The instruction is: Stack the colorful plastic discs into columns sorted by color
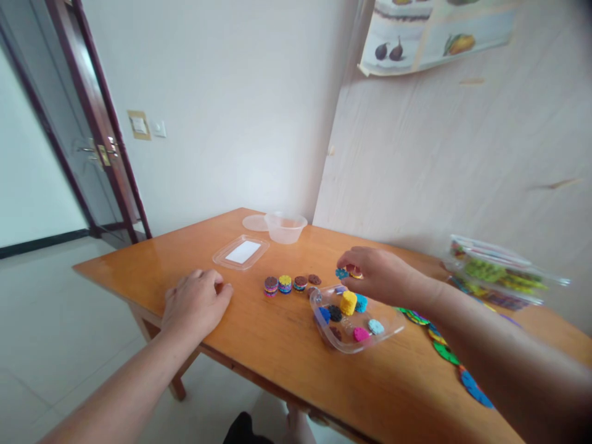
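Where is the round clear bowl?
In the head view the round clear bowl stands at the far end of the table by the wall corner, with a flat round lid at its left and a rectangular lid just nearer.

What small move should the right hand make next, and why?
Probably carry the discs pinched in the right hand leftward onto the lowest stack at the row's right end. The hand hovers by the clear tray of loose discs, that stack looks shorter than the other stacks, and the left hand rests idle on the table.
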A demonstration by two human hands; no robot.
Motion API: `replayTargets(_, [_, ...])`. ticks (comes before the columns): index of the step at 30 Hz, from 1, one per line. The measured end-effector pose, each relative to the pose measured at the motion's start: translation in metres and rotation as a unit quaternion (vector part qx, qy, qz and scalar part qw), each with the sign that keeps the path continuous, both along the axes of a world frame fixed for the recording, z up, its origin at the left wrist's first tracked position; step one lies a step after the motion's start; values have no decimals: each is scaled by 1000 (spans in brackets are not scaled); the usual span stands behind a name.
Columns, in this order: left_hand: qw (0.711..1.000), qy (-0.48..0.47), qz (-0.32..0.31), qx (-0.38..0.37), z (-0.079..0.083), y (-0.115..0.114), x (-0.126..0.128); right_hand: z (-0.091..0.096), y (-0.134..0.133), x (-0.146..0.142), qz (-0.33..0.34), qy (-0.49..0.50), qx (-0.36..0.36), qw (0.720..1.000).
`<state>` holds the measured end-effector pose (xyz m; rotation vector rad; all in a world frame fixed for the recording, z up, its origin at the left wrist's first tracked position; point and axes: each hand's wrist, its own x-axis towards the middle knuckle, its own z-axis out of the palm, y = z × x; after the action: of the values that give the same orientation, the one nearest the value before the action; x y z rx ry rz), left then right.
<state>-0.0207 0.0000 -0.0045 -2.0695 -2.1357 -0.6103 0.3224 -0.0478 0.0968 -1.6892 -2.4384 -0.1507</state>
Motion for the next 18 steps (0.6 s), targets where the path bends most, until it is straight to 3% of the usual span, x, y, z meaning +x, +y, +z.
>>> replayTargets(7, [1000,2,5,-3,0,1,-1,-19,-18,39,-24,-36,-10,999])
replayTargets(18, [1000,3,9,-6,0,3,-1,-26,-16,41,-41,-61,-27,997])
